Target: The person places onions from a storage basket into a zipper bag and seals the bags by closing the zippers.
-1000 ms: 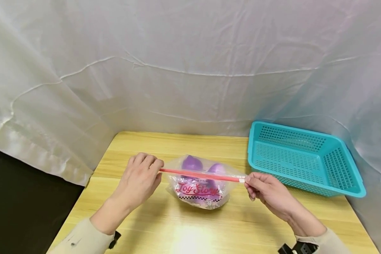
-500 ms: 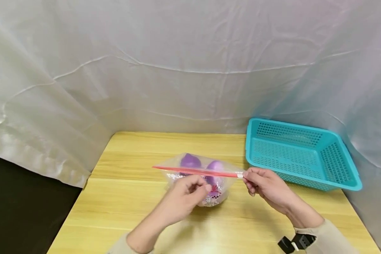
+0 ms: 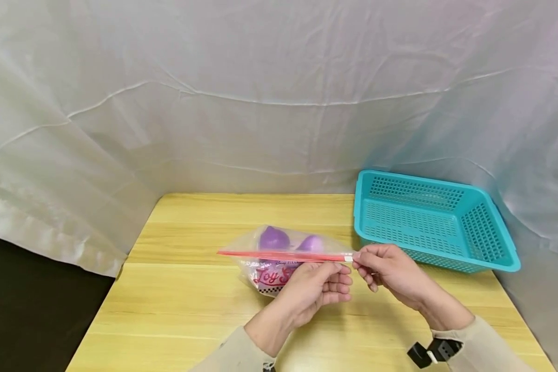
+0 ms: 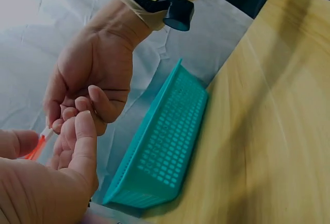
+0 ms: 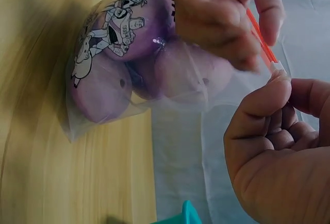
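On the table a clear zip bag (image 3: 269, 276) with red "Toy Story" print holds several smooth purple rounded things (image 3: 274, 239), one with a pointed top. A red zip strip (image 3: 260, 254) runs along its upper edge, with a white slider (image 3: 349, 258) at the right end. My right hand (image 3: 395, 274) pinches the bag's right corner, right by the slider. Close to it, my left hand (image 3: 309, 289) covers part of the print, its thumb along the strip. In the left wrist view the left thumb and fingers (image 4: 85, 136) stand apart, the strip between them.
A teal perforated basket (image 3: 411, 225) stands at the back right, with nothing seen inside. Pale fabric (image 3: 260, 139) hangs behind the wooden table (image 3: 186, 305). The right wrist wears a black camera (image 3: 420, 355).
My left hand has let go of the strip's left end and moved right, across the bag's front, to near the slider. My right hand keeps its pinch on the right corner.
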